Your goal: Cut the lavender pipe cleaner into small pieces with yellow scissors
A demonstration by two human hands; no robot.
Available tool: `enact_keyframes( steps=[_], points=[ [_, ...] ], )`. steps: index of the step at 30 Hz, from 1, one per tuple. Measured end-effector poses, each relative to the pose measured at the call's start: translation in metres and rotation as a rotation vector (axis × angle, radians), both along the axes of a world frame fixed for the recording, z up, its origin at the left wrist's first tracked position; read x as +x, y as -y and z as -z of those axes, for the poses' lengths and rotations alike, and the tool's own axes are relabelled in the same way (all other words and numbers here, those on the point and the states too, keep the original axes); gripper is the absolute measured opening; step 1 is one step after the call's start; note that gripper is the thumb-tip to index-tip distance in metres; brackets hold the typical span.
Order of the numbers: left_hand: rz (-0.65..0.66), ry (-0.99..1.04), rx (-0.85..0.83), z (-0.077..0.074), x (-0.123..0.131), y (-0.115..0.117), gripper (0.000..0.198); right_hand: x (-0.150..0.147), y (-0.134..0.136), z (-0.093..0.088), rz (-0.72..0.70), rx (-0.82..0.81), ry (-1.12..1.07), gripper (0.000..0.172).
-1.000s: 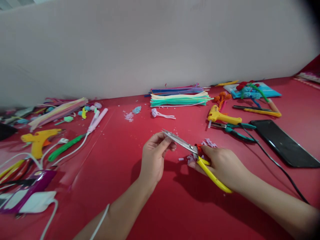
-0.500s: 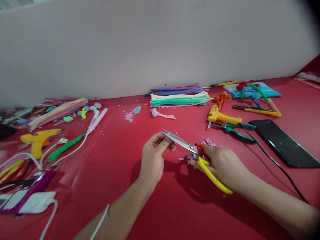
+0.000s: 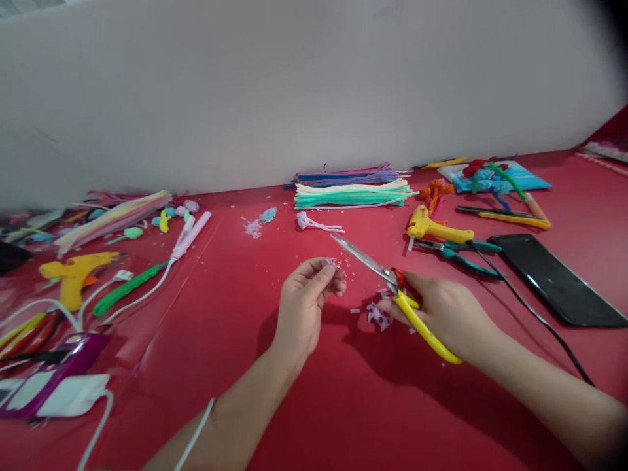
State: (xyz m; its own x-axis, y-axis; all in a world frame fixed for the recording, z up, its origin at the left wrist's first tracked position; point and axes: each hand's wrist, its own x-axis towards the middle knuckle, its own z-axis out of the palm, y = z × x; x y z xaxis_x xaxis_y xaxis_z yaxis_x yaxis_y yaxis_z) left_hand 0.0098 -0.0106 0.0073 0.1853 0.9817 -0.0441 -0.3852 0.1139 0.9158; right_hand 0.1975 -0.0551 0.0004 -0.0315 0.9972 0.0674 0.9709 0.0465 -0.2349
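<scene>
My left hand (image 3: 309, 294) is closed in a pinch on a small lilac piece (image 3: 331, 263), which barely shows above the fingertips. My right hand (image 3: 446, 314) grips scissors (image 3: 373, 265) with yellow and red handles. Their blades look closed and point up and left, apart from the left hand. Beneath the scissors lies a small heap of lilac cuttings (image 3: 377, 316), partly hidden by my right hand. Tiny lilac scraps are scattered beyond my left fingertips. Farther back rests a lilac pipe-cleaner piece (image 3: 314, 224) with a bunched head and thin stems.
Pipe-cleaner bundles (image 3: 350, 195) lie by the white wall. To the right are a yellow glue gun (image 3: 436, 227), green-handled pliers (image 3: 466, 259) and a black phone (image 3: 564, 281). On the left are another glue gun (image 3: 76, 275), a pink stick-shaped tool (image 3: 192, 235) and a purple power strip (image 3: 73, 366).
The scissors have moved right, away from my left fingertips, along with my right hand. More of the lilac cuttings heap shows. My left hand stays almost still.
</scene>
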Motion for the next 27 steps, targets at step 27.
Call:
enact_keyframes(
  steps=[27],
  points=[
    [0.413, -0.815, 0.46, 0.007, 0.012, 0.019, 0.01, -0.013, 0.008, -0.002, -0.136, -0.122, -0.525, 0.011]
  ],
)
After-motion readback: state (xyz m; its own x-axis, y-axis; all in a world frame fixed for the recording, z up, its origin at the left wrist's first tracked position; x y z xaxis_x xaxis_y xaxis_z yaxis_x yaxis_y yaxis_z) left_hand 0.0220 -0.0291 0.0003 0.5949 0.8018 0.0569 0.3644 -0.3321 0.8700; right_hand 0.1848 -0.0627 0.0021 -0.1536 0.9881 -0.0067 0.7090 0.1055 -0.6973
